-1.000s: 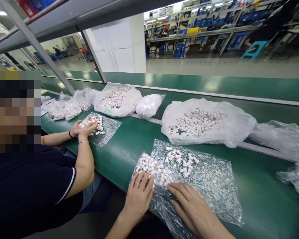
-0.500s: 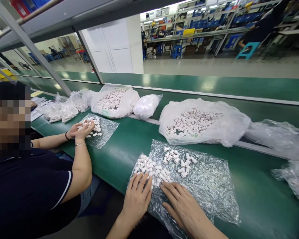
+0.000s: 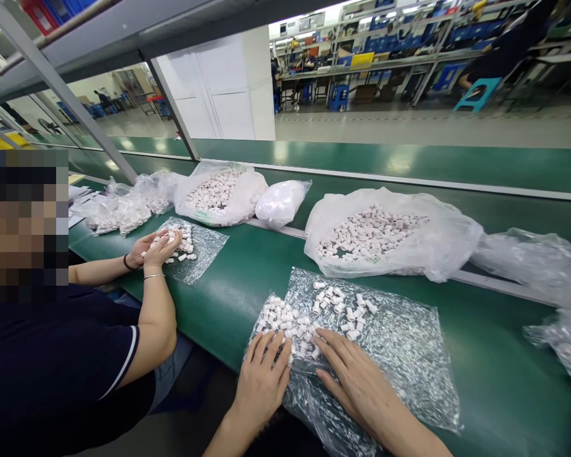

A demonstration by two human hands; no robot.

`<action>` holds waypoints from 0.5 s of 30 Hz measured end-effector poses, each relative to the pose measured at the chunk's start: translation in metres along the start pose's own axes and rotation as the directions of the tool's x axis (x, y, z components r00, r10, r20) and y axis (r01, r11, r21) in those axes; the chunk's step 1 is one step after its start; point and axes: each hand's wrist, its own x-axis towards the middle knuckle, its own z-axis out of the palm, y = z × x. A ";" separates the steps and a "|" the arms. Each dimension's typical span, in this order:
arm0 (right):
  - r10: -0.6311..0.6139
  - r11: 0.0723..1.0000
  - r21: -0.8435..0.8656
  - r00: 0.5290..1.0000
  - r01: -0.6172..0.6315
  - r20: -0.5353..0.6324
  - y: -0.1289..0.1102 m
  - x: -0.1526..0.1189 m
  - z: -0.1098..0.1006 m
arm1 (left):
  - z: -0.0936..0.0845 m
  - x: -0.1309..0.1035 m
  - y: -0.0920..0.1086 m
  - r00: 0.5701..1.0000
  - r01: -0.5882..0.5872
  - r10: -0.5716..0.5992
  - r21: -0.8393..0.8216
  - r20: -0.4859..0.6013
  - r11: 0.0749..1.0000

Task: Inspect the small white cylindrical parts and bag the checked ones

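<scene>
Small white plastic pipe fittings (image 3: 285,317) lie heaped on clear plastic bags (image 3: 400,355) in front of me. Over the near left edge of this heap rests my left hand (image 3: 264,368), fingers stretched out and touching the fittings. My right hand (image 3: 347,368) lies flat at the heap's right side, fingers extended and thumb apart, with fingertips against the nearest pieces. Two smaller clusters of fittings (image 3: 328,298) sit farther back on the plastic. Neither hand grips anything that I can see.
A large white bag (image 3: 438,235) of fittings lies open behind the plastic, and another open bag (image 3: 242,197) stands farther left. To my left, a co-worker's hands (image 3: 159,247) hold fittings over a clear sheet. More plastic bags (image 3: 542,260) lie at right on the green bench (image 3: 209,298).
My right hand has shifted forward and slightly right, its fingertips now farther up the heap's right side. My left hand stays nearly where it was.
</scene>
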 end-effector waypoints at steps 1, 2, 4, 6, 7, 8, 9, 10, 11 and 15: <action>-0.025 1.000 -0.016 1.000 0.025 0.003 0.000 0.002 0.001 | 0.000 0.000 0.000 1.000 0.000 0.000 0.001 -0.003 1.000; -0.049 0.998 -0.030 0.999 0.049 0.002 -0.001 0.004 0.002 | 0.000 0.000 0.000 1.000 0.000 0.000 0.001 -0.005 1.000; -0.093 0.995 -0.045 0.996 0.093 0.001 -0.002 0.008 0.004 | 0.000 0.000 0.000 1.000 0.002 -0.002 0.003 -0.003 1.000; -0.114 0.993 -0.038 0.993 0.114 -0.001 -0.001 0.011 0.004 | 0.001 0.000 0.000 1.000 0.005 -0.005 0.002 0.002 1.000; -0.111 0.993 -0.026 0.994 0.111 0.001 -0.001 0.012 0.004 | 0.001 0.000 0.000 1.000 0.007 -0.007 0.001 0.004 1.000; -0.102 0.995 -0.011 0.995 0.102 0.003 0.000 0.014 0.004 | 0.001 0.000 0.000 1.000 0.009 -0.009 -0.002 0.006 1.000; -0.093 0.996 0.000 0.996 0.093 0.006 0.000 0.016 0.004 | 0.001 0.000 0.000 1.000 0.010 -0.010 -0.004 0.008 1.000; -0.086 0.996 0.006 0.996 0.086 0.008 0.001 0.019 0.003 | 0.002 -0.001 0.000 1.000 0.010 -0.010 -0.006 0.009 1.000; -0.087 0.996 0.003 0.996 0.087 0.008 0.001 0.021 0.003 | 0.002 -0.001 0.000 1.000 0.010 -0.010 -0.007 0.009 1.000; -0.156 0.986 -0.058 0.988 0.155 -0.020 0.004 0.030 0.008 | 0.002 -0.001 0.000 1.000 0.013 -0.013 -0.005 0.010 1.000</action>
